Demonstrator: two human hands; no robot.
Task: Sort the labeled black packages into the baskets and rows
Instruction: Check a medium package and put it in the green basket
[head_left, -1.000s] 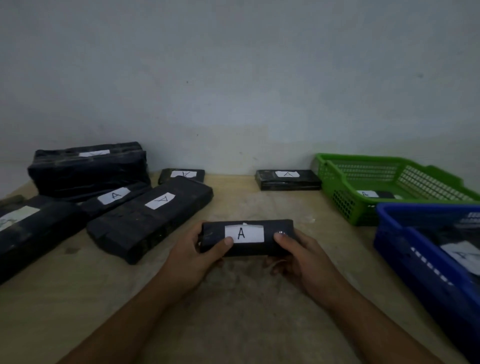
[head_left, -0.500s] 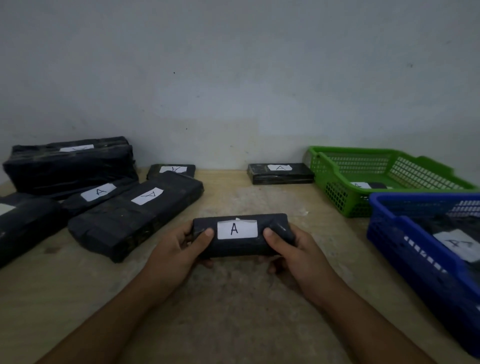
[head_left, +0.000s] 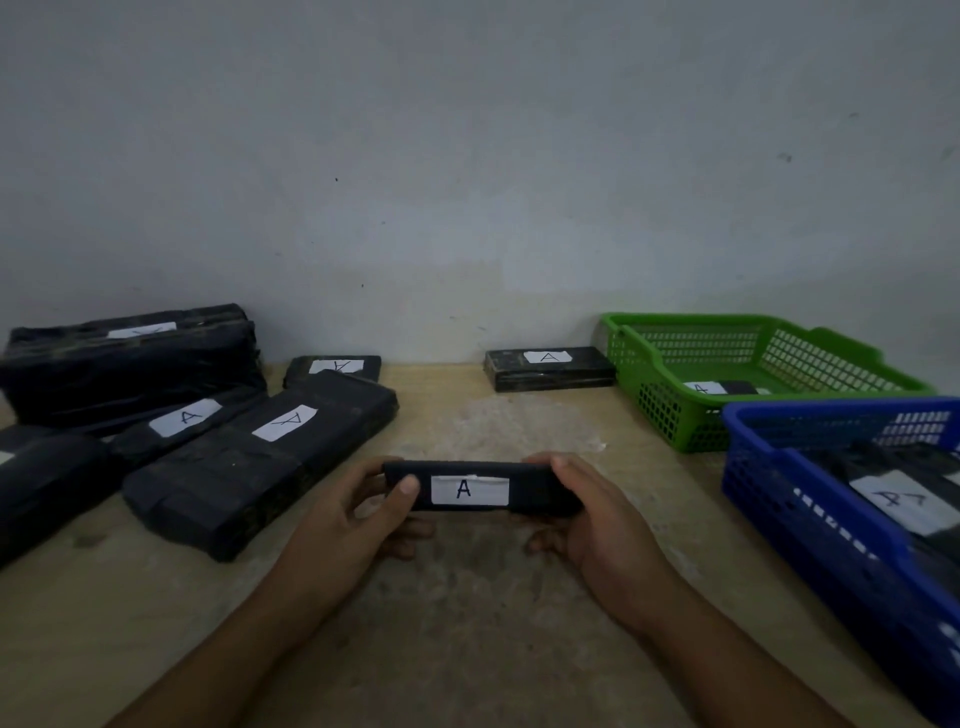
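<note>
I hold a small black package (head_left: 540, 491) with a white "A" label just above the wooden table (head_left: 467, 639), in the middle of the view. My left hand (head_left: 358, 525) grips its left end, thumb on top. My right hand (head_left: 597, 514) grips its right end. A green basket (head_left: 665, 364) at the back right holds one labeled package. In front of it a blue basket (head_left: 769, 488) holds another package with a white label.
Several larger labeled black packages (head_left: 208, 467) lie piled at the left. A small package (head_left: 332, 369) and a flat one (head_left: 550, 369) rest against the grey wall at the back. Bare wood lies between the pile and the baskets.
Both hands have tilted the held package so its label side faces me more edge-on, and lifted it slightly. The view has shifted a little; nothing else moved.
</note>
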